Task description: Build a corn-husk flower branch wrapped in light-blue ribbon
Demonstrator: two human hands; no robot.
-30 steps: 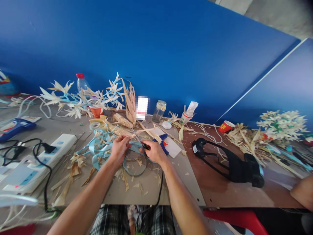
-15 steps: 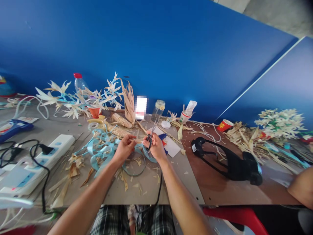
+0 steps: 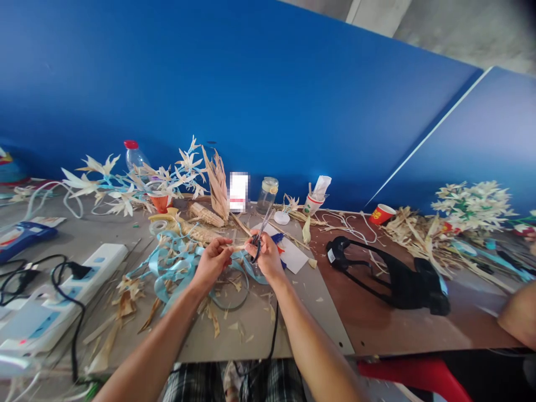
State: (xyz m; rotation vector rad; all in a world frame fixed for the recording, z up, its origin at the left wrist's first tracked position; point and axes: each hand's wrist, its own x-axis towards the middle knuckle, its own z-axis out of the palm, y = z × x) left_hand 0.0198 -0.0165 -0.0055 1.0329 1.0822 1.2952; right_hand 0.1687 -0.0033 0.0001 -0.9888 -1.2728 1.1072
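My left hand (image 3: 211, 262) pinches one end of a small pale strip of corn husk (image 3: 238, 247). The fingers of my right hand (image 3: 270, 261) are closed around dark-handled scissors (image 3: 255, 242), whose blades point up and away from me. My right fingertips also meet the other end of the strip, so it spans the gap between both hands. Light-blue ribbon (image 3: 167, 273) lies in loose curls beside my left hand. Behind it rest a corn cob (image 3: 206, 214) and dry husks (image 3: 216, 187).
On the left are a white power strip (image 3: 96, 273) with black cords and a branch of husk flowers (image 3: 125, 181). A glass jar (image 3: 268, 195), a paper cup (image 3: 312, 204) and a white card (image 3: 293, 255) stand or lie ahead. A black strapped object (image 3: 389, 273) is at right, near another person's arm (image 3: 519, 315).
My view has shifted slightly, and the table appears a little lower. The husk strip shows more clearly between my hands. Scissors and ribbon stay about where they were.
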